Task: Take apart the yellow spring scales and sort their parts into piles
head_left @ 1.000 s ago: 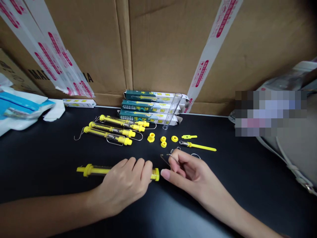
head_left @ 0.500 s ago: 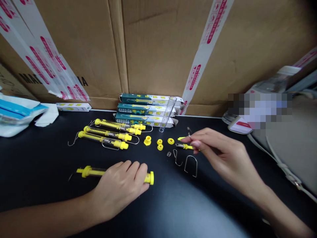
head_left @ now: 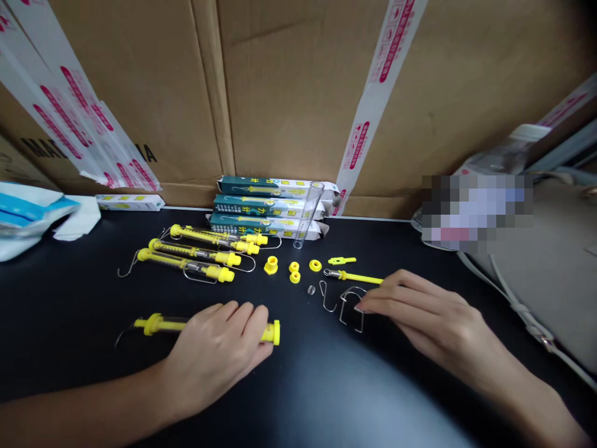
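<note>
So the left hand (head_left: 217,351) is lying over a yellow spring scale (head_left: 158,324) on the black table (head_left: 326,398), with its fingers curling around the tube and pinning it down. The right hand (head_left: 424,317) is reaching out flat, fingertips touching a bent wire loop (head_left: 347,305) just beside a little hook (head_left: 325,296). Can't tell if it's actually pinching the loop. Three finished scales (head_left: 196,252) are sitting further back.

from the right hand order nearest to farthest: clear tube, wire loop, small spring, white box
1. wire loop, at the right hand fingertips
2. small spring, just left
3. clear tube, farther back
4. white box, far left
</note>
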### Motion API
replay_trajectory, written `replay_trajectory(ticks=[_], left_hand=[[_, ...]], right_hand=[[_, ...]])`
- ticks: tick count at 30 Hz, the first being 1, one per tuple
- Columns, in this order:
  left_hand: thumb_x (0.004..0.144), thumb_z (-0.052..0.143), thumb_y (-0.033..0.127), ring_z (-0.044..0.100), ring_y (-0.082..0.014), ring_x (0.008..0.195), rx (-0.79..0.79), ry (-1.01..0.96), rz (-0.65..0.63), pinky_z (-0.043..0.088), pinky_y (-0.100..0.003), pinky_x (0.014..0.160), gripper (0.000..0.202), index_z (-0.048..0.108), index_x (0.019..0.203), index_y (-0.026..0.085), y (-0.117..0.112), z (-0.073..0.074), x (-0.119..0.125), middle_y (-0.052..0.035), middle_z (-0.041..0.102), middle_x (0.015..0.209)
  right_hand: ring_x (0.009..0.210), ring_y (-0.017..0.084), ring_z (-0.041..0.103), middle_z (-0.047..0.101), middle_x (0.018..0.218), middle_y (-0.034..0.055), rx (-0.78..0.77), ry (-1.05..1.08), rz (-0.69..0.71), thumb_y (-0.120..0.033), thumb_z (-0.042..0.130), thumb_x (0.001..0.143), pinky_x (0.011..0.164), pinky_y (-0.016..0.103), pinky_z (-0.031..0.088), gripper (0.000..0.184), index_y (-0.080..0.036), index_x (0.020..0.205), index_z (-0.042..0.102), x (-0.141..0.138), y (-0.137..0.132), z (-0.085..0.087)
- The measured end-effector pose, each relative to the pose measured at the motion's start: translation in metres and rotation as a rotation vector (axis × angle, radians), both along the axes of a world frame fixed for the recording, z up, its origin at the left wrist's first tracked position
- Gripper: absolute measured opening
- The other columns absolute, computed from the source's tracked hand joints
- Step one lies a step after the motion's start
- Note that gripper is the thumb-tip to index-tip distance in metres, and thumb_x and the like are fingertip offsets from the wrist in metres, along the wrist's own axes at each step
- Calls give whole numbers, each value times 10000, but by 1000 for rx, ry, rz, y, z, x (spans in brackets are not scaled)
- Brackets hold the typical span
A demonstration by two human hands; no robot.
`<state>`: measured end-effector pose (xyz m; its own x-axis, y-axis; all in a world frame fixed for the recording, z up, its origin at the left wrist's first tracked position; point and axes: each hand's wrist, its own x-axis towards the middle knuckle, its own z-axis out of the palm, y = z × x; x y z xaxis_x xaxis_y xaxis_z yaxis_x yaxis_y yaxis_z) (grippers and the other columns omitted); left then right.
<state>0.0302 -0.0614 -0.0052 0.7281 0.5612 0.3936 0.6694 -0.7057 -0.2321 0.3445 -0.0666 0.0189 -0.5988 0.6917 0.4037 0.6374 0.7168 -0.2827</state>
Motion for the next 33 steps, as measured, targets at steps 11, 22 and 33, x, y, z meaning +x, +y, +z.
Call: replay_trajectory(ticks=[11,22,33], left_hand=[[778,609,188,541,-153,503,-29,-30,8,371,-314,492,189,426,754,226,1,-1,0,65,494,597],[885,472,172,620,-174,587,117,-96,21,433,-326,529,267,568,1119,86,2,4,7,5,611,688],[992,304,190,677,-196,693,6,-106,-14,509,-328,607,327,450,1257,67,3,1,5,-68,723,905]], right_hand=[[1105,232,661,716,1171,82,-30,-121,25,-12,440,919,890,379,601,457,-243,1259,640,17,-12,-19],[1024,170,686,739,1075,19,-39,202,-110,-64,573,911,982,289,522,330,-260,1167,646,-13,-12,-1],[787,137,673,693,978,28,-466,539,-48,-262,656,916,753,238,564,237,-192,1140,618,-118,-15,-26]])
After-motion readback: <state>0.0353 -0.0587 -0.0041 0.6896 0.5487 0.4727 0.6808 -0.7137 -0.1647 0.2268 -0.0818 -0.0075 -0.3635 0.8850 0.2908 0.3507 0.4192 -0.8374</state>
